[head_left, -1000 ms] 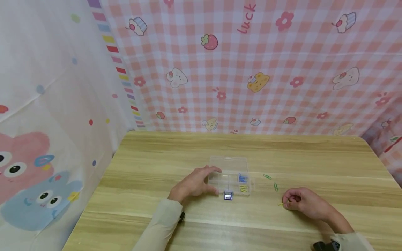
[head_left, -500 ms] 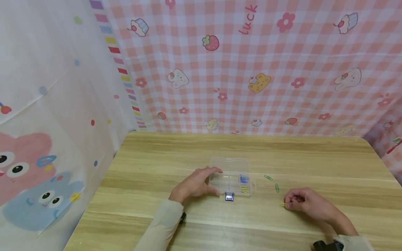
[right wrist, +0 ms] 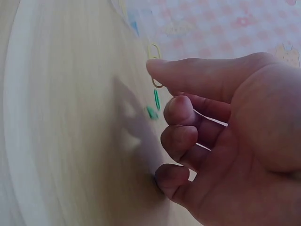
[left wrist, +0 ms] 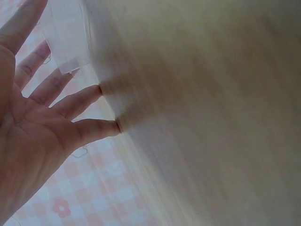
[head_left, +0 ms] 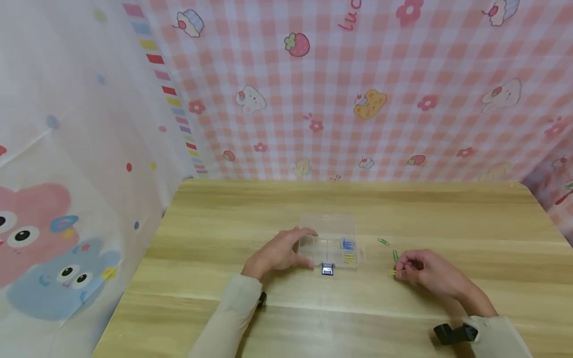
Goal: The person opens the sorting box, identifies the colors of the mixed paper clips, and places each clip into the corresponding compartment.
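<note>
A clear compartment box [head_left: 320, 257] lies on the table with its lid [head_left: 329, 223] swung back. My left hand [head_left: 279, 251] spreads thumb and fingers about the box's left end; its fingers look straight in the left wrist view, two fingertips touching the table. Blue paper clips [head_left: 347, 243] and yellow paper clips [head_left: 349, 258] sit in the two right-hand compartments. Between thumb and index finger, my right hand [head_left: 425, 271] pinches a yellow paper clip [right wrist: 154, 49], right of the box. Two loose green paper clips, one farther back [head_left: 382, 241] and one nearer [head_left: 395, 255], lie between box and hand.
A small dark-blue-edged piece [head_left: 328, 269] is at the box's front edge; its kind is unclear. The wooden table [head_left: 241, 209] ends at a pink checked cloth [head_left: 277, 124] behind, with a white printed cloth [head_left: 89, 139] on the left.
My right hand has moved left and slightly away from me with the yellow paper clip, closer to the green clips. My left hand stays at the box. The head view has tilted slightly down.
</note>
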The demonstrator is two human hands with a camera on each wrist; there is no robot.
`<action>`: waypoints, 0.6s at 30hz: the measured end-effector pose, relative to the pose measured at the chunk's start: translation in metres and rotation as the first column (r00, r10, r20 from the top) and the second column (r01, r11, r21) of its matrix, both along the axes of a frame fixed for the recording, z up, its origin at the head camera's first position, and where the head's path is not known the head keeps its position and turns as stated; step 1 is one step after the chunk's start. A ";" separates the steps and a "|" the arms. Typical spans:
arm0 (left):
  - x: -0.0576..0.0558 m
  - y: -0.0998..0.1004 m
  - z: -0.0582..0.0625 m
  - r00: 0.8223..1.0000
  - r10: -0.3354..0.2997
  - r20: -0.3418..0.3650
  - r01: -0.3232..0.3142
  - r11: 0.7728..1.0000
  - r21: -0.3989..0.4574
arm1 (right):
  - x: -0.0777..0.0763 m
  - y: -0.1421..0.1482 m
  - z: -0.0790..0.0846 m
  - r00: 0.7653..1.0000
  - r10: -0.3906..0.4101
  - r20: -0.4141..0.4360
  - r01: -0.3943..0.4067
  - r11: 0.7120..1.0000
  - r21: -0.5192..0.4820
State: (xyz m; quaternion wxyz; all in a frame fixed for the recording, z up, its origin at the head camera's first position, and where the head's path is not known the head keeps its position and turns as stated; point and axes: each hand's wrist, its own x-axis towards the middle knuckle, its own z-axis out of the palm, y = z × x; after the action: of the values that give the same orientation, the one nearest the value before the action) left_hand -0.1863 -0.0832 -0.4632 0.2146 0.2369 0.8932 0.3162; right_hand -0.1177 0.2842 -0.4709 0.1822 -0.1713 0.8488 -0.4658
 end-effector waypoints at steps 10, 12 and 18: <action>-0.005 0.001 0.006 1.000 -0.010 0.008 0.010 1.000 0.001 | -0.011 -0.032 0.016 0.995 -0.064 -0.076 0.068 0.996 0.054; -0.004 0.001 0.005 1.000 -0.008 0.012 0.008 1.000 -0.002 | -0.012 -0.039 0.019 0.994 -0.069 -0.089 0.073 0.996 0.050; -0.001 -0.002 0.002 1.000 -0.006 0.009 0.006 1.000 -0.001 | -0.015 -0.055 0.029 0.988 -0.065 -0.142 0.069 0.997 0.025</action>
State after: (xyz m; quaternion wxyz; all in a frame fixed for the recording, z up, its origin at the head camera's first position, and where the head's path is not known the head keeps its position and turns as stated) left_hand -0.1872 -0.0851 -0.4615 0.2197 0.2382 0.8916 0.3163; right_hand -0.1332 0.2290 -0.4423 0.1087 -0.1725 0.8716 -0.4457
